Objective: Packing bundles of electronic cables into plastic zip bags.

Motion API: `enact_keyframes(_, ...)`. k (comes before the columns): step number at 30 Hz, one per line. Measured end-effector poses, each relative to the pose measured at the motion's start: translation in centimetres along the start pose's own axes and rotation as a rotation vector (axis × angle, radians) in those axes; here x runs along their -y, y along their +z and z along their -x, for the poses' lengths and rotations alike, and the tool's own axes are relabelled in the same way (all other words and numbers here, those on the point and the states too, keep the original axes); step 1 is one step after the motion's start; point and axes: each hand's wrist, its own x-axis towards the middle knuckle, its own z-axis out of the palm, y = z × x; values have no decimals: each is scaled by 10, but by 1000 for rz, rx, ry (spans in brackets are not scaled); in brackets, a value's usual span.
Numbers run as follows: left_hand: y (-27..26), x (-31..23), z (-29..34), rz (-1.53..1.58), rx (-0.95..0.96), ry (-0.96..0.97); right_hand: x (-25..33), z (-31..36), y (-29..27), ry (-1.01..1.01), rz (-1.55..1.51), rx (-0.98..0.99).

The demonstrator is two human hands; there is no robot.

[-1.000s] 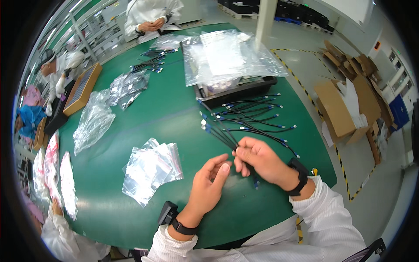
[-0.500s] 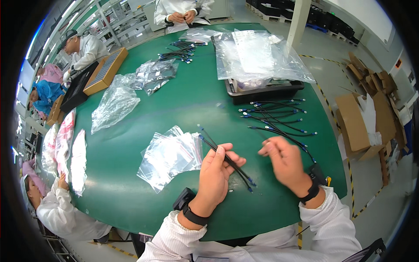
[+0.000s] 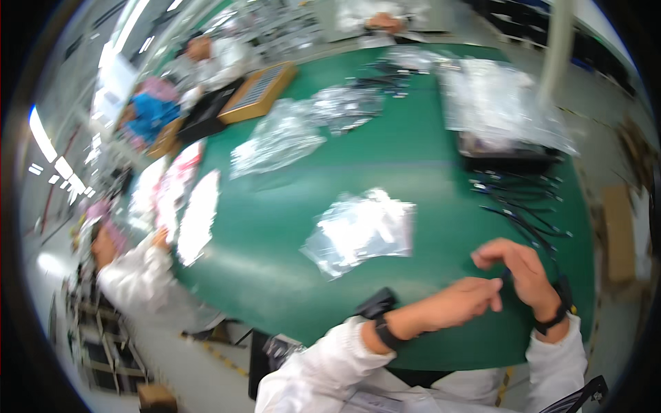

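The work with the short black cables point(image 3: 501, 189) looks unfinished. A loose row of them lies on the green tabletop point(image 3: 275, 289), to the right of the stack of clear bags point(image 3: 361, 230) and somewhat beyond it. A second cluster of dark cables point(image 3: 382, 82) lies well beyond that stack. The clear bags themselves lie flat in an overlapping pile; glare and blur hide whether any has something inside, so no filled bag can be counted as done.

The left hand point(image 3: 468, 299) and the right hand point(image 3: 521, 272) meet to the right of the bag stack and nearer the person, well apart from it. The right hand's fingers curve over toward the left hand's fingertips. A small dark bit shows between them, perhaps a cable end, but motion blur means I cannot tell whether either hand grasps it. As far as shows, the row of cables is what is left to handle.
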Motion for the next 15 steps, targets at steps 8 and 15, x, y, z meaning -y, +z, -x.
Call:
enact_keyframes(8, -2, -1, 4, -551, -332, 275, 14, 9, 11, 116, 443, -4)
enact_keyframes(15, -7, -17, 14, -931, -669, 394, -2, 14, 1, 186, 328, -200)
